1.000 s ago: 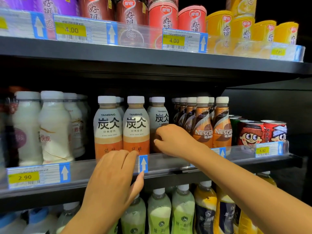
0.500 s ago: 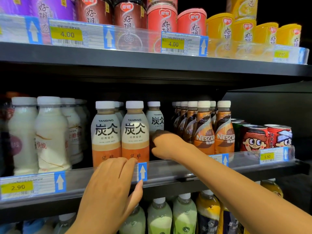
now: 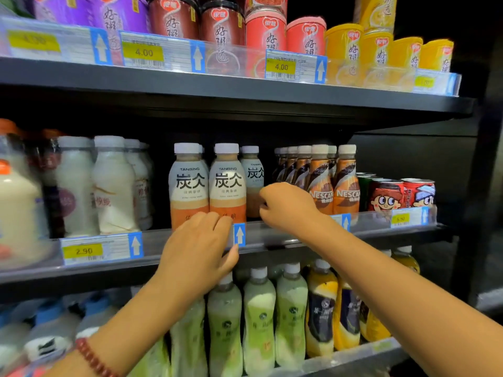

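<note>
Two orange-labelled Tanbing bottles (image 3: 188, 186) (image 3: 227, 186) stand at the front of the middle shelf. A third Tanbing bottle (image 3: 254, 175), with a grey and brown label, stands further back to their right. My right hand (image 3: 285, 206) is at that bottle's lower part with its fingers curled against it; the thumb is hidden. My left hand (image 3: 198, 248) lies on the clear price rail (image 3: 272, 235) in front of the two orange bottles, fingertips at the rail's top edge, thumb spread under a blue arrow tag (image 3: 239, 234).
Nescafe bottles (image 3: 321, 180) and red cartoon cans (image 3: 386, 195) fill the shelf to the right, white milk bottles (image 3: 114, 186) the left. Porridge cans (image 3: 266, 31) line the shelf above. Green bottles (image 3: 258, 317) stand on the shelf below. A black side panel (image 3: 476, 186) closes the right.
The grey-labelled bottle now stands deeper in the shelf than a second ago, with my right hand following it inward. My left hand has stayed on the rail.
</note>
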